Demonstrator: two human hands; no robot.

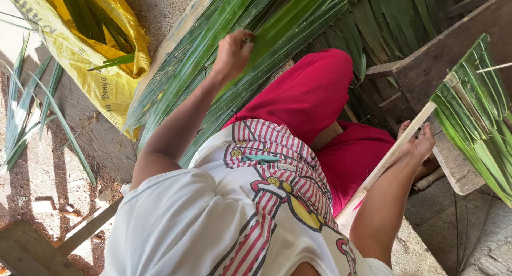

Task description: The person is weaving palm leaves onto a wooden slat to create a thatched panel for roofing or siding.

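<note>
**Hands working palm leaves from a seated position**

Head view: nearest the camera, a white shirt (213, 222) with red stripes and a cartoon print is filling the lower frame, with red trousers (314, 95) showing beyond it. The left hand (232, 55) is reaching out, its fingers (244, 41) pinching closed on 1 long green palm leaf (277, 31), which is lying on a pile of leaves (202, 57) spreading under and beyond the fingertips. The right hand (418, 143) is curling around a pale wooden stick (384, 164), fingers gripping it; past those fingers the stick is carrying a row of folded leaves forming a thatch panel (477, 111), which is resting against a wooden bench (442, 52). Well beyond the left fingers, a yellow sack (101, 68) is lying on the ground, holding more leaves.
</note>
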